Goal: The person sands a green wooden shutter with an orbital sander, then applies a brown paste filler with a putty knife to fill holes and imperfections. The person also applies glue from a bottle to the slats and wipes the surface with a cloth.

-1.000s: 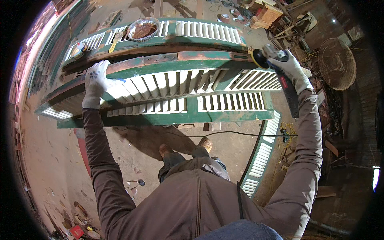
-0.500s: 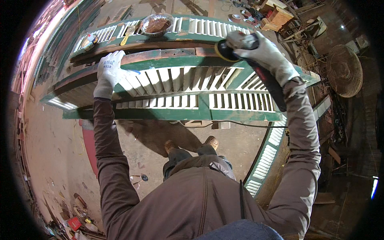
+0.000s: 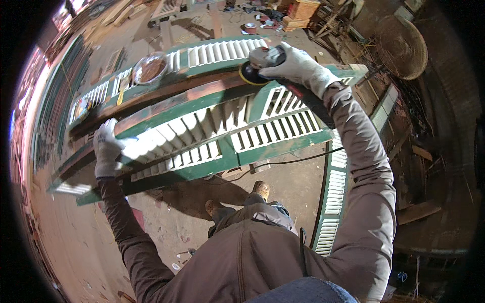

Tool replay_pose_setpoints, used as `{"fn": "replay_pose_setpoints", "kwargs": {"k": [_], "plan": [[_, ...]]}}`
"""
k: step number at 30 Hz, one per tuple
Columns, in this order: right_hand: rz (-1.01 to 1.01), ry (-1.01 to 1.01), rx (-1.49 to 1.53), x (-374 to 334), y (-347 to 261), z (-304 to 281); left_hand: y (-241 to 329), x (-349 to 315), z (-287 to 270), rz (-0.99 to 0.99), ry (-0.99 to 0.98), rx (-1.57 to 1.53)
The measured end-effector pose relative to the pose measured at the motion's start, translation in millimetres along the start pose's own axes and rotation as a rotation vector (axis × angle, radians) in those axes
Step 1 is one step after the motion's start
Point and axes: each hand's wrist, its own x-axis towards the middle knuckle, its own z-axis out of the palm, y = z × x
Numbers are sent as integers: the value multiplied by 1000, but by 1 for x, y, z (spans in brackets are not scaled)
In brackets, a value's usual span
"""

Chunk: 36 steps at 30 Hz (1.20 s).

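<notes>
A green louvered shutter (image 3: 232, 158) with white slats stands on its long edge before me, its upper edge partly worn to bare reddish wood. My gloved left hand (image 3: 106, 145) is closed over that edge near the left end. In my gloved right hand (image 3: 302, 68) is an angle grinder (image 3: 268, 57), its head under my fingers and its dark body running back beneath my wrist. The round, yellow-rimmed pad (image 3: 248, 74) sits at the upper edge, right of the middle; whether it touches the wood I cannot tell.
Behind lies another green shutter (image 3: 177, 77), bearing a clear bowl of brown material (image 3: 150, 69) and a yellow-handled tool (image 3: 120, 96). A black cord (image 3: 298, 160) trails under the grinder. One more shutter (image 3: 334, 194) lies at right. A round woven basket (image 3: 401, 48) and scrap wood stand far right.
My view has turned, so the shutter now slants up to the right in the picture. Both hands keep their holds, and the grinder stays near the same stretch of edge.
</notes>
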Motion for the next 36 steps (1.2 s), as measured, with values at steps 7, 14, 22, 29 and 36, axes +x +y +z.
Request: {"fn": "replay_pose_setpoints", "kwargs": {"k": [7,14,22,29,36], "plan": [[251,110,16,-10,182,-71,73,30,-23,-6,-80,-219],[526,355,235,-19,379,-120,187,72,8,112,41,-113],[580,340,128,3,413,-117,200,74,15,-22,20,-58],[660,339,461,13,428,-122,206,73,11,0,82,-47],[469,355,682,13,481,-128,203,73,16,-13,71,-34]]}}
